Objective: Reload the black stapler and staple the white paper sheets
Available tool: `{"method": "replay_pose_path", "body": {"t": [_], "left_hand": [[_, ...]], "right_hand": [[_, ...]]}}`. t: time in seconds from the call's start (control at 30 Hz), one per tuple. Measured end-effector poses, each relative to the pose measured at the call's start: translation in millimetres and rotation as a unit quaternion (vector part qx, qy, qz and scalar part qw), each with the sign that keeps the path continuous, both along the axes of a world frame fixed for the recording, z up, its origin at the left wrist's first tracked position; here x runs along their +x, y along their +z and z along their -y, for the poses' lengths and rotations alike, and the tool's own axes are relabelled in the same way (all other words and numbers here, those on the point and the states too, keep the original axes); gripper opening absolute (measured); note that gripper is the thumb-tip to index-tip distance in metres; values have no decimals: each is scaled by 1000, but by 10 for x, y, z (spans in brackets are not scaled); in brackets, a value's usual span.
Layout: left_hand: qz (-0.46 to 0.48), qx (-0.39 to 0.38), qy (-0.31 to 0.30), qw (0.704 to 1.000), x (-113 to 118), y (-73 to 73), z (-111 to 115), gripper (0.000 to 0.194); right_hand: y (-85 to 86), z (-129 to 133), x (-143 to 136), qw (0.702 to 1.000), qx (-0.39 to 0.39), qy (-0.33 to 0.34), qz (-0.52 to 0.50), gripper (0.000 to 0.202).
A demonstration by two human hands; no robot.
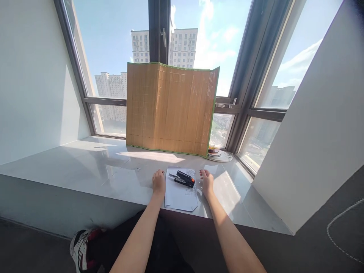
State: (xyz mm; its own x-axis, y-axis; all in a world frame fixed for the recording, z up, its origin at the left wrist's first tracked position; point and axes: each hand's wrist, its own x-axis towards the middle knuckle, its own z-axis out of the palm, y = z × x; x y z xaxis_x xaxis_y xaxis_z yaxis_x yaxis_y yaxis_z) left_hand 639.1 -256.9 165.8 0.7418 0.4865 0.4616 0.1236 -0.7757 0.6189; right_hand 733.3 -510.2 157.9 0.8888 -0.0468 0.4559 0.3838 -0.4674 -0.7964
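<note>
A black stapler point(184, 179) with an orange mark at one end lies on a stack of white paper point(178, 197). Printed marks show on the sheet's right side, and its lower right corner is cut or folded. My left hand point(159, 182) rests on the sill just beside the paper's left edge, fingers curled in and nothing visible in them. On the other side, my right hand point(207, 182) is a little apart from the paper's right edge. Its fingers are loosely bent inward, with nothing visible in them. Neither hand touches the stapler.
A bamboo mat point(176, 108) with green edging stands upright behind the paper, against the window. Round flat pieces point(218, 154) are stacked by its lower right corner. A tiny scrap point(138, 168) lies on the tiled sill point(122, 185). White walls flank both sides.
</note>
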Motion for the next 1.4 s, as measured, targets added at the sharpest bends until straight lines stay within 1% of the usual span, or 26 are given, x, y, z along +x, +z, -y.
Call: {"method": "replay_pose_path", "body": {"t": [0.03,0.07,0.1,0.17,0.2,0.23,0.27,0.33,0.43,0.5,0.57,0.73,0.8,0.87,0.9,0.93,0.97,1.03,1.07,1.1,1.13,1.17,1.27,1.4], "left_hand": [[28,-9,-14,999,5,-16,61,28],[54,-16,-35,998,9,-29,113,30],[77,-21,-61,995,11,-36,148,31],[107,-31,-112,987,4,-39,165,33],[113,-35,-126,985,-4,-36,150,33],[113,-38,-132,984,-15,-31,127,34],[106,-40,-129,985,-27,-25,101,35],[64,-33,-114,991,-48,-13,65,38],[-13,-9,-95,995,-59,5,71,38],[-29,-2,-83,996,-56,17,98,37],[-22,-4,-77,997,-55,29,121,37],[3,-29,-87,996,-87,66,129,37],[23,-56,-89,994,-94,75,118,34],[63,-113,-91,987,-86,76,103,30],[87,-161,-95,978,-76,72,95,27],[108,-224,-104,963,-63,67,87,24],[123,-296,-118,940,-50,62,80,22],[136,-437,-154,876,-28,59,69,21],[137,-491,-171,843,-20,62,65,23],[135,-530,-182,817,-15,68,63,26],[129,-556,-189,799,-12,77,61,28],[124,-574,-190,787,-11,86,60,31],[115,-606,-199,761,-15,108,55,35],[97,-631,-259,725,-34,130,54,36]], "right_hand": [[36,-24,-27,998,45,44,5,53],[70,-54,-61,993,68,98,10,52],[97,-90,-101,986,61,157,17,49],[121,-172,-189,961,3,274,34,48],[117,-211,-227,950,-30,310,35,51],[105,-246,-256,943,-57,327,33,54],[88,-272,-274,941,-76,329,29,54],[54,-301,-281,945,-95,312,24,48],[33,-294,-251,946,-97,308,25,42],[41,-277,-234,945,-93,312,23,40],[53,-263,-229,945,-90,314,22,38],[64,-254,-239,947,-90,307,27,36],[65,-255,-240,949,-91,301,25,35],[66,-255,-237,949,-92,300,22,35],[67,-255,-234,949,-93,300,21,35],[69,-254,-230,949,-94,301,20,35],[71,-253,-227,948,-96,301,21,35],[75,-250,-223,948,-98,302,21,35],[79,-248,-223,948,-98,303,21,36],[82,-248,-223,948,-97,304,21,36],[87,-247,-225,947,-97,306,21,36],[92,-247,-228,946,-97,308,20,36],[112,-247,-240,945,-102,311,14,35],[125,-241,-245,945,-101,312,13,35]]}}
